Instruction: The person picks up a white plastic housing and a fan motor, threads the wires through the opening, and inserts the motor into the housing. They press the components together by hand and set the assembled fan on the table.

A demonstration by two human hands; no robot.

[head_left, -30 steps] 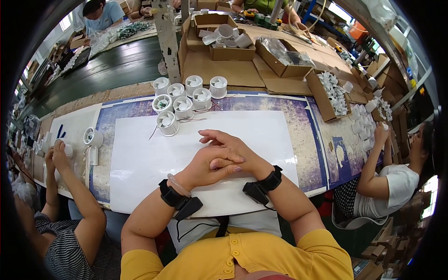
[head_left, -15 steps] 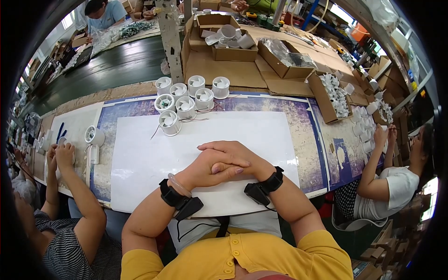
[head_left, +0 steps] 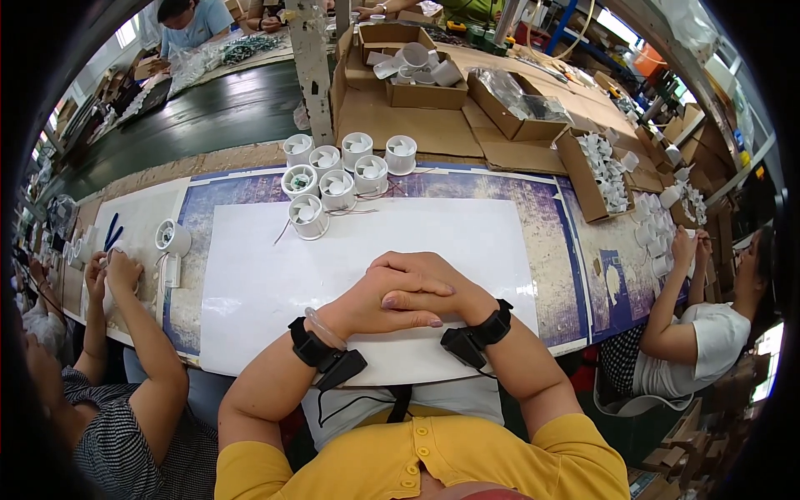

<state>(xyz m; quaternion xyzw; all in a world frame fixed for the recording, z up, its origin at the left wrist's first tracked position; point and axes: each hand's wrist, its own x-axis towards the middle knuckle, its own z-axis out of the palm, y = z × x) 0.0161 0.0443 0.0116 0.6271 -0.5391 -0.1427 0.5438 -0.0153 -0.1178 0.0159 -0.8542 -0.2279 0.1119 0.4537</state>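
My left hand point(head_left: 360, 302) and my right hand point(head_left: 446, 277) rest one across the other above the white sheet point(head_left: 258, 292). Their visible fingers lie stretched out and overlap loosely; the undersides of both hands are hidden. I see no object in either hand. Each wrist wears a black strap with a small black box, and a clear bangle point(head_left: 323, 328) circles the left one. Beyond my hands, at the sheet's far edge, several small white round fans point(head_left: 337, 191) stand in a cluster, thin wires trailing from some. The closest fan point(head_left: 308, 218) stands on the sheet.
A lone fan point(head_left: 172, 237) stands left, near a co-worker's hands point(head_left: 118, 271). Cardboard boxes of white parts point(head_left: 429, 93) sit behind the cluster; another box point(head_left: 590, 196) stands right. A post point(head_left: 312, 75) rises at the back. Another co-worker point(head_left: 692, 317) sits at the right.
My fingers have shifted slightly over each other, and the lower digits now lie straighter. The bench scene sits slightly further right in view. The fans keep their arrangement.
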